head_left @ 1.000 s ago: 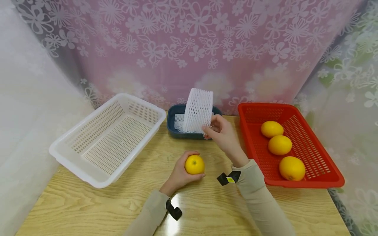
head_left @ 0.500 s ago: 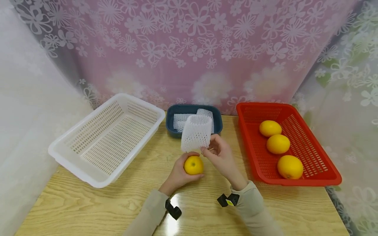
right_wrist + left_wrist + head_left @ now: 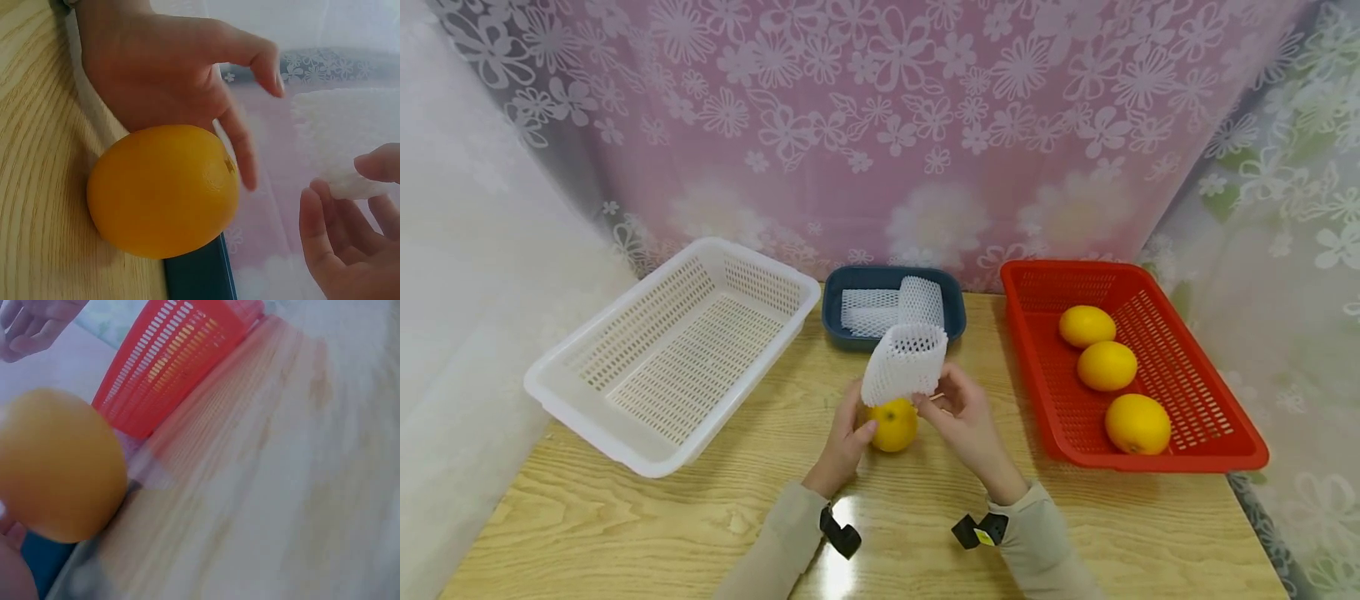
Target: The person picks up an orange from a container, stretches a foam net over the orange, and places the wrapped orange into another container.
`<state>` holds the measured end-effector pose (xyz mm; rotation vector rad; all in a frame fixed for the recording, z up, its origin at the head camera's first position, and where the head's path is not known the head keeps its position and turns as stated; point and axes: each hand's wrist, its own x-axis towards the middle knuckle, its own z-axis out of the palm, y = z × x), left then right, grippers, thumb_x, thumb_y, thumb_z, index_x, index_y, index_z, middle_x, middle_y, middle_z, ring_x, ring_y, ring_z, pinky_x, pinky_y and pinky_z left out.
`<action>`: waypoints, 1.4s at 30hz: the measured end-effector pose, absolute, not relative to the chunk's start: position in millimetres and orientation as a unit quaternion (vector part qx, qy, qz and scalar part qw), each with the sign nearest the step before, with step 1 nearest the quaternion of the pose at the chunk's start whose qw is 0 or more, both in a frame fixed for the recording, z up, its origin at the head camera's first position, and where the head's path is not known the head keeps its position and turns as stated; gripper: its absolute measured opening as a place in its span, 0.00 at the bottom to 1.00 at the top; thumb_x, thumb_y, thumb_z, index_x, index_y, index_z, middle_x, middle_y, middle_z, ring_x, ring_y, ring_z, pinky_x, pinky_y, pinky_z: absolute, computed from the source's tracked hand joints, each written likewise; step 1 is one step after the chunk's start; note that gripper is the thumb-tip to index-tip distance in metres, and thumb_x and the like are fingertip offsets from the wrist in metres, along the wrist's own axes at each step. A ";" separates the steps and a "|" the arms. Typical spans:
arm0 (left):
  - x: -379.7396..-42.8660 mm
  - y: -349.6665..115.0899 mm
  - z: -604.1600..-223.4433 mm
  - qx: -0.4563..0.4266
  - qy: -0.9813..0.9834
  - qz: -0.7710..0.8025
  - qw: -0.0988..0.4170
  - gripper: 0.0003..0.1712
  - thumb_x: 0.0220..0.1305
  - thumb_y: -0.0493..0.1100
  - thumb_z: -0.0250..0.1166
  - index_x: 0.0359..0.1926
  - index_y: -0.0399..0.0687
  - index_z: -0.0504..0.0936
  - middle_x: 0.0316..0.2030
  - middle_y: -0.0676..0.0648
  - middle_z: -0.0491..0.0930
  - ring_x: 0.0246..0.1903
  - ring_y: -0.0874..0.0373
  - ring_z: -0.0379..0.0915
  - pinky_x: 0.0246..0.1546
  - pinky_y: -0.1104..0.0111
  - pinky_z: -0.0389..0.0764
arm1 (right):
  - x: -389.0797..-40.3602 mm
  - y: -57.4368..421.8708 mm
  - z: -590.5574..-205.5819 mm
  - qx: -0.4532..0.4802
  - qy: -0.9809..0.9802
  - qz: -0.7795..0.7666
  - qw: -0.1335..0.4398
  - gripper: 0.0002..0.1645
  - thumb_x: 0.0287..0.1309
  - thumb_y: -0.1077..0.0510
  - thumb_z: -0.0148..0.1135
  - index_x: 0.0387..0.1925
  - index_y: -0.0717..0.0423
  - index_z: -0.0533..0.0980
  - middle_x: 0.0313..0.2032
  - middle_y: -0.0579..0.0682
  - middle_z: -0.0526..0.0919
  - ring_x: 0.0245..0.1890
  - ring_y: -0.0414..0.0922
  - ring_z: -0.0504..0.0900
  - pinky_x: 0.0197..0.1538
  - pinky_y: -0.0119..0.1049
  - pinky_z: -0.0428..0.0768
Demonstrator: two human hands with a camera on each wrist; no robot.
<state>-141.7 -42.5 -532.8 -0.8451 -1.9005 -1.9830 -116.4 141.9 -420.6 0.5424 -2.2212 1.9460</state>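
- Fruit (image 3: 893, 430), round and yellow, sits near the middle of the head view. The left hand (image 3: 841, 446) is just to its left and is the nearer hand.
- The right hand (image 3: 966, 429), on the fruit's right, pinches a white net sleeve (image 3: 902, 368). In the frame the net hides the fruit's top edge. Its long side leans from lower left to upper right, with the mouth up there.
- Left wrist view: the fruit is big at the left edge, and a red basket (image 3: 186, 395) is at the top (no net shows here).
- Right wrist view: the fruit is left of the middle. Above it, the left hand is loose, thumb off the fruit. At lower right, the right hand pinches the net, apart from the fruit.
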 end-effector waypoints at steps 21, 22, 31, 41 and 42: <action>-120.9 -42.6 -436.5 -0.198 -0.621 -0.757 -0.028 0.17 0.70 0.35 0.54 0.56 0.30 0.75 0.46 0.38 0.79 0.44 0.57 0.76 0.44 0.70 0.77 | -120.5 136.8 -418.5 0.261 -0.694 0.659 0.123 0.11 0.51 0.80 0.65 0.35 0.67 0.80 0.39 0.63 0.80 0.43 0.46 0.79 0.43 0.33 0.81; -119.7 -43.0 -433.9 -0.189 -0.617 -0.762 -0.050 0.17 0.70 0.34 0.55 0.56 0.29 0.74 0.46 0.40 0.78 0.44 0.57 0.75 0.44 0.70 0.77 | -120.3 137.0 -417.6 0.262 -0.691 0.662 0.125 0.11 0.50 0.80 0.65 0.35 0.68 0.80 0.39 0.63 0.79 0.43 0.46 0.79 0.44 0.32 0.80; -113.3 -51.6 -420.3 -0.139 -0.598 -0.765 -0.193 0.25 0.63 0.35 0.61 0.59 0.32 0.71 0.38 0.47 0.78 0.32 0.59 0.76 0.32 0.70 0.77 | -115.2 140.7 -410.8 0.238 -0.662 0.704 0.093 0.11 0.51 0.80 0.61 0.39 0.75 0.79 0.38 0.62 0.77 0.38 0.45 0.75 0.39 0.30 0.81; -109.4 -50.6 -420.7 -0.140 -0.500 -0.790 -0.325 0.22 0.68 0.36 0.56 0.60 0.43 0.63 0.37 0.47 0.80 0.33 0.58 0.78 0.33 0.68 0.80 | -115.3 144.0 -408.4 0.227 -0.668 0.705 0.071 0.16 0.51 0.79 0.57 0.45 0.78 0.75 0.42 0.55 0.80 0.36 0.44 0.75 0.38 0.28 0.79; -109.4 -50.2 -421.1 -0.142 -0.484 -0.803 -0.317 0.21 0.68 0.35 0.55 0.60 0.44 0.63 0.37 0.47 0.81 0.33 0.58 0.78 0.33 0.68 0.80 | -115.8 144.8 -409.4 0.235 -0.663 0.708 0.065 0.17 0.52 0.80 0.57 0.46 0.80 0.74 0.42 0.55 0.80 0.36 0.44 0.76 0.39 0.29 0.79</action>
